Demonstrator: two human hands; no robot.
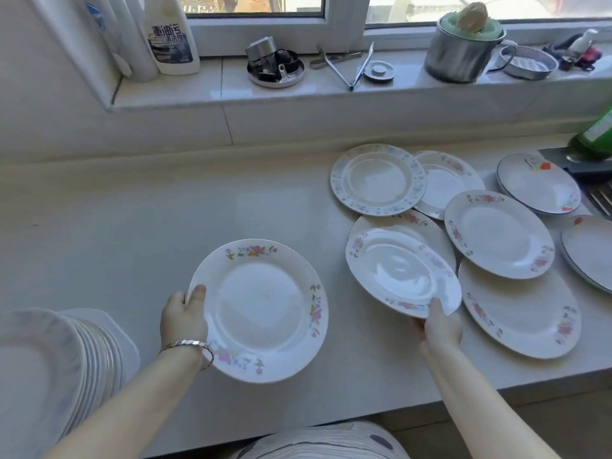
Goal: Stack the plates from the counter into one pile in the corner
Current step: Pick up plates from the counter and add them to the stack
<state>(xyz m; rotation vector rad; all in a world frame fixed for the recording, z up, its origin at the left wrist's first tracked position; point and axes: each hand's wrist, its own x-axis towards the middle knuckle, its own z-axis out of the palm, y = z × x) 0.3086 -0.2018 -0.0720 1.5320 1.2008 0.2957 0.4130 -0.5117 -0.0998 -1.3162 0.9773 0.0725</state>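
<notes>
My left hand point(183, 314) grips the left rim of a white floral plate point(265, 309), held above the counter point(132, 226). My right hand point(438, 326) pinches the near rim of a second floral plate point(402, 271), tilted up over another plate point(427, 226) beneath it. Several more plates lie spread on the right: a blue-patterned one point(377, 178), a pink-flowered one point(498, 233), one nearer the front edge point(521, 313) and two blue-rimmed ones point(538, 182). A tall pile of plates point(49, 376) stands at the lower left.
On the windowsill stand a cleaner bottle point(172, 34), a steel dish of small parts point(275, 66), tongs point(357, 66) and a steel pot point(462, 48). A green bottle point(592, 134) sits at the far right by the sink edge.
</notes>
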